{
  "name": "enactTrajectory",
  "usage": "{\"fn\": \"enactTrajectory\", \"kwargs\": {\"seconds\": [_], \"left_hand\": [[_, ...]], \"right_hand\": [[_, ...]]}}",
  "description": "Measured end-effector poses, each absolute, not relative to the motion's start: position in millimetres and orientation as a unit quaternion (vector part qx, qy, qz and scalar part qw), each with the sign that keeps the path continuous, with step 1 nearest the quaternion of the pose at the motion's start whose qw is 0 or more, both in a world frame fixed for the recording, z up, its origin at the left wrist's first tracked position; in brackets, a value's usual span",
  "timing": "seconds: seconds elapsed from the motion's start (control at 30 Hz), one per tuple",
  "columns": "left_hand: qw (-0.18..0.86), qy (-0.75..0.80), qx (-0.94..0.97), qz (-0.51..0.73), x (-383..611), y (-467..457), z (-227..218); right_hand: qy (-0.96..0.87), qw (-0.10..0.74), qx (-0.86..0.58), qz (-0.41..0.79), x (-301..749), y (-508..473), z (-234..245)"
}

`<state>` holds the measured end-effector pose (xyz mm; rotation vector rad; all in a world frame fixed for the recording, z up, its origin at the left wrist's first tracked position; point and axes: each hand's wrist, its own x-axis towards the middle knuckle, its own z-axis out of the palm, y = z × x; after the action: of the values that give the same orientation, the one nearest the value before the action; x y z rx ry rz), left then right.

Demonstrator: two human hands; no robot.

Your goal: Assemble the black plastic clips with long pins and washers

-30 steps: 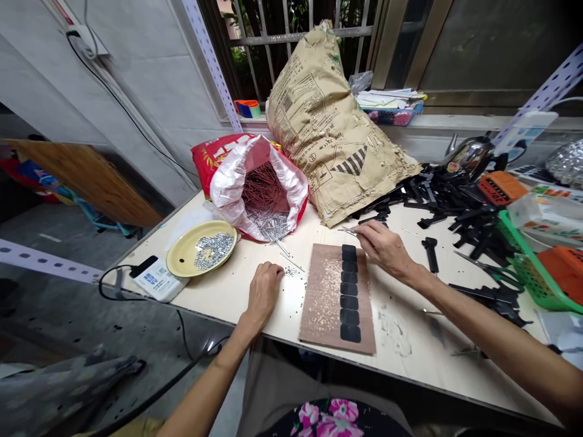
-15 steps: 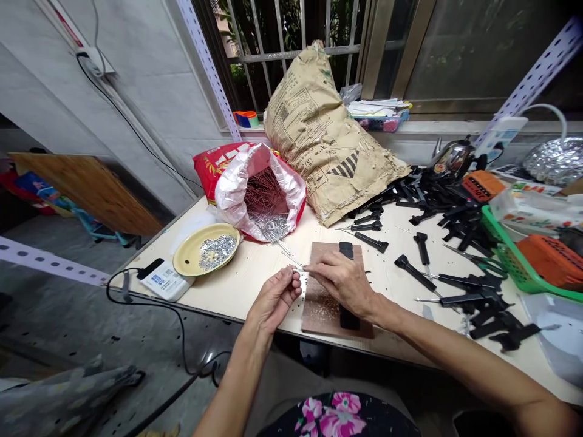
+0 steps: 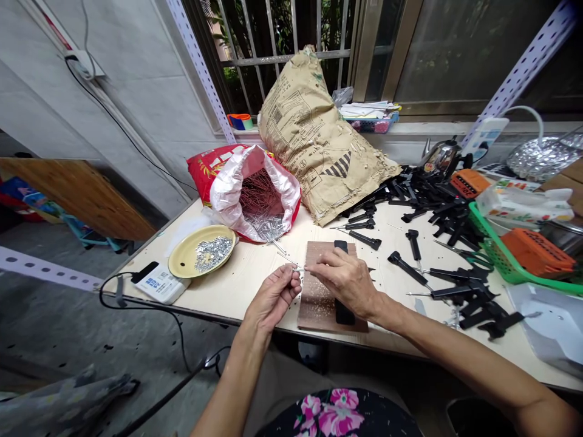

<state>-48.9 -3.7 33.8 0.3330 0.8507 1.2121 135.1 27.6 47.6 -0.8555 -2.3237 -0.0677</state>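
Note:
Between the fingertips of both hands is a thin silvery metal pin (image 3: 298, 269). My left hand (image 3: 277, 292) is closed, palm partly up, with thumb and forefinger pinching the pin's left end. From the right, my right hand (image 3: 348, 279) pinches the other end, back of the hand upward. The right hand is over a brown wooden board (image 3: 314, 303) sprinkled with pale crumbs. A black strip (image 3: 345, 312) lies across the board, partly hidden under that hand. Just beyond the fingers, loose thin rods (image 3: 286, 258) lie on the table.
A yellow dish (image 3: 177, 255) of small silvery parts stands left, near a white power bank (image 3: 159, 284). Behind are an open red sack (image 3: 200, 164) of thin rods and a brown paper sack (image 3: 314, 133). Black-handled pieces (image 3: 405, 267) and a green basket (image 3: 501, 258) occupy the right.
The view has shifted a little, so the table's things sit slightly further left. Both hands keep nearly the same pinch on the pin.

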Motion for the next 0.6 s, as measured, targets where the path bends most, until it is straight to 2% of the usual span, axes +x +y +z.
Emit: {"fn": "enactTrajectory", "kwargs": {"seconds": [0.1,0.23,0.33,0.47,0.6], "left_hand": [[0.701,0.400,0.185,0.560,-42.9,-4.3,35.6],[0.596,0.443,0.245,0.623,-28.2,-7.7,39.0],[0.527,0.461,0.261,0.664,-18.0,-8.9,39.1],[0.497,0.462,0.276,0.681,-8.9,-6.9,34.6],[0.453,0.453,0.299,0.707,-0.3,-4.3,26.9]], "right_hand": [[-0.882,0.330,-0.336,-0.034,135.3,26.0,47.2],[-0.862,0.346,-0.371,0.007,134.0,22.5,43.0],[-0.843,0.363,-0.393,0.055,132.6,18.1,39.3],[-0.813,0.387,-0.416,0.126,132.6,13.4,36.0],[-0.768,0.414,-0.421,0.246,133.4,12.7,34.6]]}}
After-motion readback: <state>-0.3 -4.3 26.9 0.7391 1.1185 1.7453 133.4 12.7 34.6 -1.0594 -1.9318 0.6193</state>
